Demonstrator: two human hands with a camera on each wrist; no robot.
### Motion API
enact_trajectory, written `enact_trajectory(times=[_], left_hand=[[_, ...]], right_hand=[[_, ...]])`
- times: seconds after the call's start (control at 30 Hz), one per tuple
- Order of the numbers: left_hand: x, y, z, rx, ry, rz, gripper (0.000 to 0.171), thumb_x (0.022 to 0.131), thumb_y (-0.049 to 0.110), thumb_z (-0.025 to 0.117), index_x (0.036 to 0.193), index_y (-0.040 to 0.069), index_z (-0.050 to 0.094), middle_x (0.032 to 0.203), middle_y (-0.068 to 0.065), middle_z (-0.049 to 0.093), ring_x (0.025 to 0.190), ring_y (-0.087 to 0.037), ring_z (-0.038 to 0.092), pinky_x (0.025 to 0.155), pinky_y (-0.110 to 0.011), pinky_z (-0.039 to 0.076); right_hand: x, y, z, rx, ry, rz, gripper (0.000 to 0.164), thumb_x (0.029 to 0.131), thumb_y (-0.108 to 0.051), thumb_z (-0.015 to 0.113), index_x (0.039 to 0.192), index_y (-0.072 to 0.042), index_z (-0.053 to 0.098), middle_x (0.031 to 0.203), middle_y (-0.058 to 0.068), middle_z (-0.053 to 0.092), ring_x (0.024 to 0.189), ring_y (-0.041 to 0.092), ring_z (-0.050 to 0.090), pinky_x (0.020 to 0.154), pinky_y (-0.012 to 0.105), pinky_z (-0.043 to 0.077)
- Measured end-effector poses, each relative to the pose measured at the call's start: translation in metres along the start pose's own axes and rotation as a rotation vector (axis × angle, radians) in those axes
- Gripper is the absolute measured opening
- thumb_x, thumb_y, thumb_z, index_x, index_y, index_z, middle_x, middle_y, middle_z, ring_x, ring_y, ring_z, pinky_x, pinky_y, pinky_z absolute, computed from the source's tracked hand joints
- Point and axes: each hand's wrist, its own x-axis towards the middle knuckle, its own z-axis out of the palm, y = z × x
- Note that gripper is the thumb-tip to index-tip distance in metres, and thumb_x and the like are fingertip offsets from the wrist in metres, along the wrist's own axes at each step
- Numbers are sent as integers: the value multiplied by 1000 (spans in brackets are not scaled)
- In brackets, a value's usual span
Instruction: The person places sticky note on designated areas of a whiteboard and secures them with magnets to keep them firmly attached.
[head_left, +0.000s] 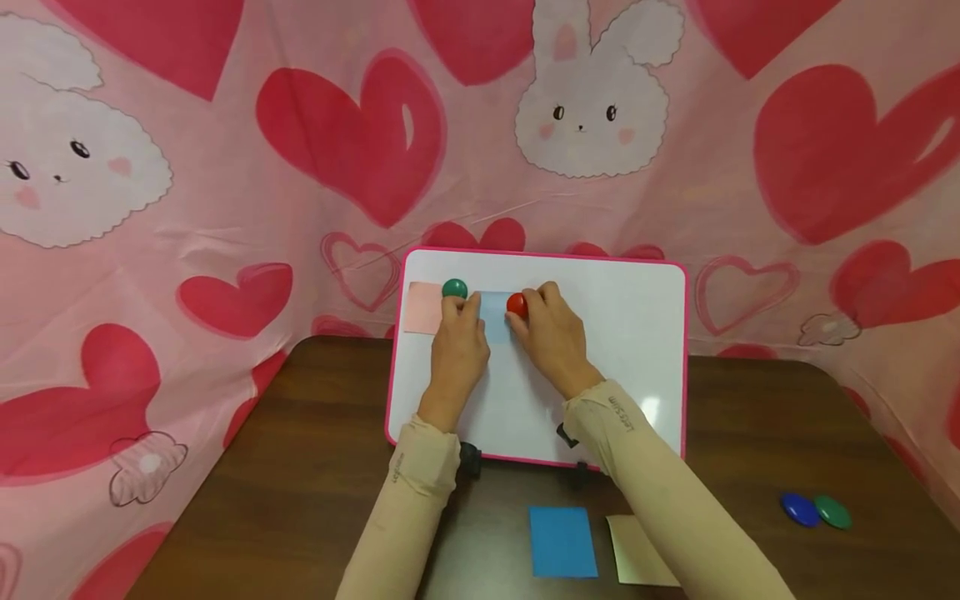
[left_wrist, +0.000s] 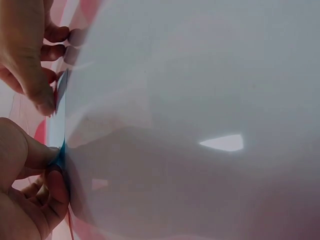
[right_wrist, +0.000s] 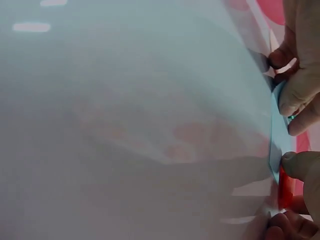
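Whiteboard stands on the table, long axis left-right, white face toward the person, top edge sloping slightly down to the right. Light blue note is against its upper middle, top edge about parallel to the board's; hands cover part of it, so can't tell its long axis. Red magnet is at the note's upper right: round, no long axis, dome facing out. Right hand pinches it, thumb and fingers spread only by its width. Left hand has fingers bent, thumb and finger nearly closed on the note's left edge; gap is just paper. Pink note is left of that hand, edges near parallel to the board's, green magnet at its upper right corner.
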Motion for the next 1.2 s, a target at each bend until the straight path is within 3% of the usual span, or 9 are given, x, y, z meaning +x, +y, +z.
enact_trajectory(times=[0.13,0.37,0.73,0.97,1.2], left_hand=[[0,0,0,-1,-2,1,44,96,1,65,139,-4,55,121,-20,48,100,-32,66,85,-40,57],[0,1,-1,6,-3,14,43,96,-1,63,139,-4,55,120,-20,48,98,-32,66,81,-40,58],[0,0,0,11,6,33,44,97,-1,63,140,-5,54,121,-20,47,101,-32,65,84,-40,57],[2,0,-2,-1,-13,-5,44,99,6,62,141,-2,54,121,-18,48,95,-29,65,77,-38,58],[-4,8,-14,17,-30,-37,39,99,12,60,137,4,60,119,-17,52,73,-23,62,56,-34,52]], right_hand=[[-1,2,5,-7,55,-30,38,91,-22,77,113,7,65,99,18,53,80,29,61,70,41,59],[1,3,7,-20,83,-53,39,91,-20,77,112,10,64,100,20,54,81,30,63,75,42,60],[5,2,8,-31,103,38,36,92,-21,76,111,8,65,103,20,54,82,32,64,73,44,59],[1,3,-7,9,10,111,47,92,-25,76,126,5,62,104,18,54,80,29,60,70,41,59],[-25,16,-47,153,-98,233,51,94,-26,72,135,1,59,106,16,60,88,28,60,75,45,54]])
